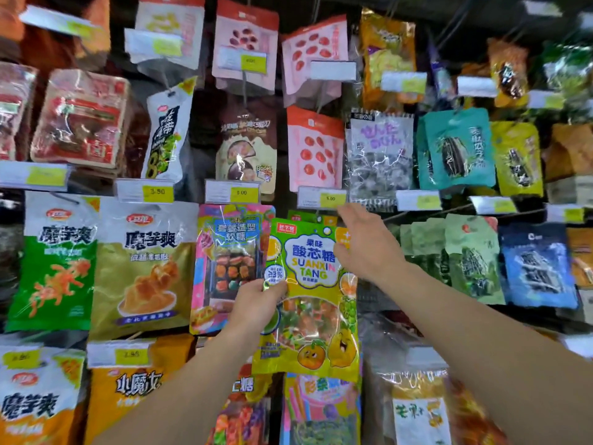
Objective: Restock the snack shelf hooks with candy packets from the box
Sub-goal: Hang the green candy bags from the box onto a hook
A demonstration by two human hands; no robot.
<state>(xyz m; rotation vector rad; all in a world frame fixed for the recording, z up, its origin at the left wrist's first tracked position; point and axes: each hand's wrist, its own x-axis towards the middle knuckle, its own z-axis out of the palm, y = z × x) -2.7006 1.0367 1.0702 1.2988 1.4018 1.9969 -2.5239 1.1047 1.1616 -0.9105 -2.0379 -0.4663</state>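
We see a big wall of snack bags hanging in rows, and two bare arms reach up to it. In the middle is a yellow-green candy packet with "SUANXIN TANG" on it and funny fruit faces at the bottom. Our left hand holds the packet by its left edge, with the thumb pressed on the front and the fingers tucked behind. Our right hand is at the packet's top right corner, with the fingers spread and pointing up, and it touches the packet's right side; we cannot tell if it grips the packet or only rests on it. The packet's top sits just under a yellow price tag that says 5.00. We cannot see if the packet is on a hook, because the hand hides that spot. Just to the left hangs a pink candy bag with little sweets pictured on it, and the yellow-green packet covers part of its right side. More to the left are a gold bag and a green bag. Green bags with seeds hang to the right.
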